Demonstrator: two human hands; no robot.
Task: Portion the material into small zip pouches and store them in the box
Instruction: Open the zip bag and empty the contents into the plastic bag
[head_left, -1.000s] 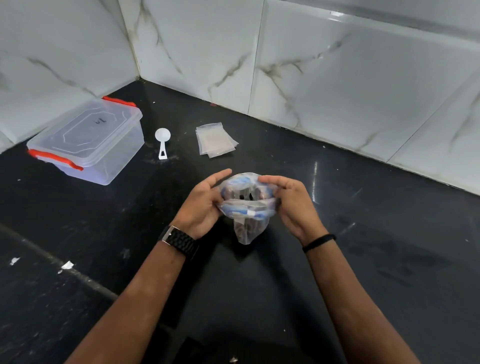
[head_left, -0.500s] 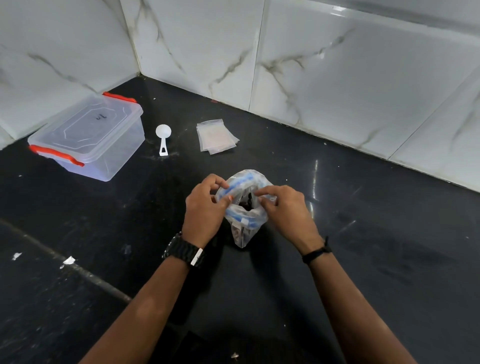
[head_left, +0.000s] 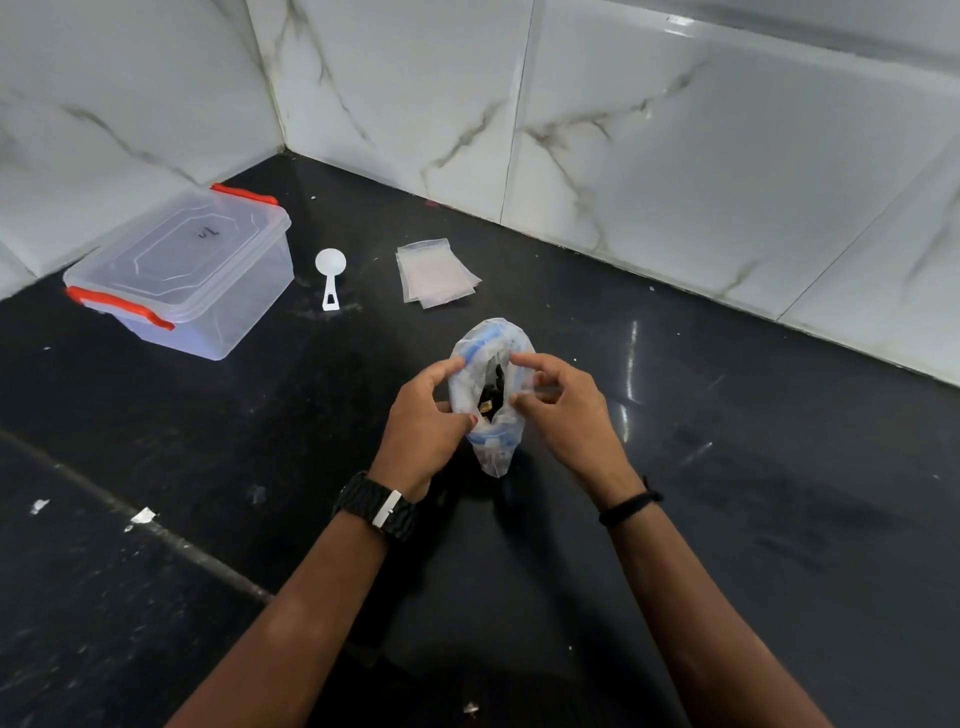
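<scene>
1. A clear zip bag (head_left: 491, 395) with a blue zip strip stood on the black countertop (head_left: 727, 519), roughly midway between its left and right edges, well forward of the back wall.
2. The bag's mouth was pulled open into an oval, and small dark pieces of material (head_left: 491, 402) showed inside; what they were could not be told.
3. The left hand (head_left: 426, 421) gripped the left side of the bag's rim, thumb and fingers curled and pinching the plastic.
4. The right hand (head_left: 563, 410) held the right side of the rim, its forefinger and thumb pinching the edge while the other fingers curled loosely behind.
5. A clear plastic box (head_left: 182, 275) with red clips sat near the countertop's back left corner, its lid on.
6. A white scoop (head_left: 330, 275) lay just to the right of the box, apart from it, bowl toward the wall.
7. A small stack of empty zip pouches (head_left: 436, 273) lay flat further right, behind the bag and near the back wall.
8. A black watch (head_left: 382, 506) was on the left wrist and a thin black band (head_left: 628, 506) on the right wrist.
9. White marble-veined tiles (head_left: 675, 156) lined the walls along the back and left edges.
</scene>
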